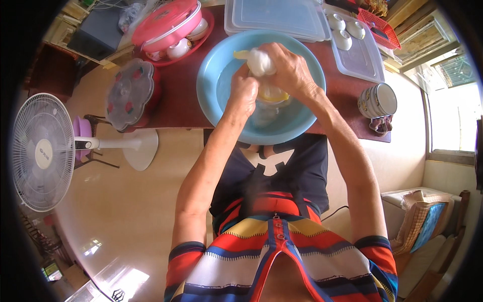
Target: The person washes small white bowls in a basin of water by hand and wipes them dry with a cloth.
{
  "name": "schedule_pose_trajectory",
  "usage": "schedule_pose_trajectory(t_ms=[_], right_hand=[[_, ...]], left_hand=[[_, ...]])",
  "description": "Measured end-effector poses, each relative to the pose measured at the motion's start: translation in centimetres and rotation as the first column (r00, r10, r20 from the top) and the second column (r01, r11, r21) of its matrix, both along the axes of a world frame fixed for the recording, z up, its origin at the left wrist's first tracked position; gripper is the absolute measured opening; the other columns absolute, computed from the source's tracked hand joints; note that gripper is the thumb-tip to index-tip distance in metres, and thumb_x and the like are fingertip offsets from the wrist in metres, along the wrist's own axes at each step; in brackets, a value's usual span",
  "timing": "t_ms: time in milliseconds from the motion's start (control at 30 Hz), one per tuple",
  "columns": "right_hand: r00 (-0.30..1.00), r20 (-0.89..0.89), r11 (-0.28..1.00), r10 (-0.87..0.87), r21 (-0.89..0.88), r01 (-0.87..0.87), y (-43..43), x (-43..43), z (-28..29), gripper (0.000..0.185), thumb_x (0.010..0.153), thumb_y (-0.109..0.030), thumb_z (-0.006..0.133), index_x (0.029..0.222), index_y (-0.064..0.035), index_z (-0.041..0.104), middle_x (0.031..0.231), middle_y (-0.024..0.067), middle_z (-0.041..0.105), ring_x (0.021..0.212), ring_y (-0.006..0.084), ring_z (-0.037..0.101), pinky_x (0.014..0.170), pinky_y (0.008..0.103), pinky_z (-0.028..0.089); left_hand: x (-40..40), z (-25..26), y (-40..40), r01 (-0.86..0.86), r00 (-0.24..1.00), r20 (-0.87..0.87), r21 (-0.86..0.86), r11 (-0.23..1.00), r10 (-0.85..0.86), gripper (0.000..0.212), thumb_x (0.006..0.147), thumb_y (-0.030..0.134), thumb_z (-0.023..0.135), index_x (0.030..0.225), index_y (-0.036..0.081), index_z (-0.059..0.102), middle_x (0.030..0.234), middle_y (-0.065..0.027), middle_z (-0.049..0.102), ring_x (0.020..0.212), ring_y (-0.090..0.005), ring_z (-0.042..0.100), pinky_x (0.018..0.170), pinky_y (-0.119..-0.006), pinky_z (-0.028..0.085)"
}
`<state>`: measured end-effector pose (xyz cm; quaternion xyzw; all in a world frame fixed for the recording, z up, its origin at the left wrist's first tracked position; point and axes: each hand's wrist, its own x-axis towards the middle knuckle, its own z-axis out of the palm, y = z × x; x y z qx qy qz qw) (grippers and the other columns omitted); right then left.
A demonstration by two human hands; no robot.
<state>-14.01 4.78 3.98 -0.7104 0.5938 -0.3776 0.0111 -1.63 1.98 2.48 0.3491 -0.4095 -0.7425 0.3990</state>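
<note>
A light-blue plastic basin [206, 81] holding water stands at the front edge of a dark red tabletop [175, 98]. Above the water, my left hand [243, 92] is closed around the lower part of a bunched white cloth with yellow edging [259, 62]. My right hand [286, 68] grips the same cloth from the right side, its fingers curled behind it. White and yellow material also shows beneath the hands; whether it is all one cloth I cannot tell. Some pale, blurred matter lies in the water near the basin's front.
Stacked bowls [377, 100] lean near the table's right end. Upturned cups [342, 39] sit on a clear plastic lid [358, 62]. Larger clear lids [279, 17] lie behind the basin. A pink covered container [166, 26] and a flower-shaped box [130, 94] are leftward, above a white fan [43, 151].
</note>
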Motion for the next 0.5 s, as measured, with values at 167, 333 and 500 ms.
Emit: schedule_pose_trajectory(t_ms=[167, 333, 500], right_hand=[[0.712, 0.578, 0.917, -0.398, 0.252, 0.308, 0.4, 1.9, -1.0, 0.051, 0.062, -0.026, 0.073, 0.101, -0.0031, 0.05, 0.092, 0.016, 0.06, 0.082, 0.0315, 0.061, 0.072, 0.0388, 0.049], [0.015, 0.971, 0.967, -0.24, 0.237, 0.095, 0.9, 4.2, -6.1, 0.042, 0.072, -0.011, 0.059, 0.11, -0.0002, 0.045, 0.099, 0.0131, 0.055, 0.088, 0.0221, 0.057, 0.073, 0.0324, 0.047], [-0.51, 0.82, 0.955, -0.259, 0.14, -0.26, 1.4, 5.4, -4.5, 0.039, 0.076, -0.008, 0.055, 0.113, -0.0007, 0.048, 0.102, 0.0093, 0.056, 0.091, 0.0183, 0.056, 0.074, 0.0316, 0.047]], left_hand=[[-0.3, -0.7, 0.4, -0.2, 0.977, -0.09, -0.052, 0.978, 0.195, 0.044, 0.069, -0.01, 0.043, 0.112, -0.006, 0.05, 0.106, -0.0118, 0.054, 0.099, -0.0191, 0.052, 0.087, -0.029, 0.041], [-1.5, -1.5, 1.5, -0.358, 0.919, -0.008, -0.443, 0.822, 0.395, 0.032, 0.082, 0.003, 0.049, 0.114, -0.003, 0.05, 0.108, -0.01, 0.053, 0.096, -0.0185, 0.053, 0.085, -0.029, 0.042], [-0.3, -1.1, 1.1, -0.186, 0.914, 0.128, -0.71, 0.679, 0.384, 0.037, 0.08, -0.002, 0.048, 0.117, 0.001, 0.048, 0.107, -0.0123, 0.049, 0.105, -0.0255, 0.047, 0.093, -0.033, 0.036]])
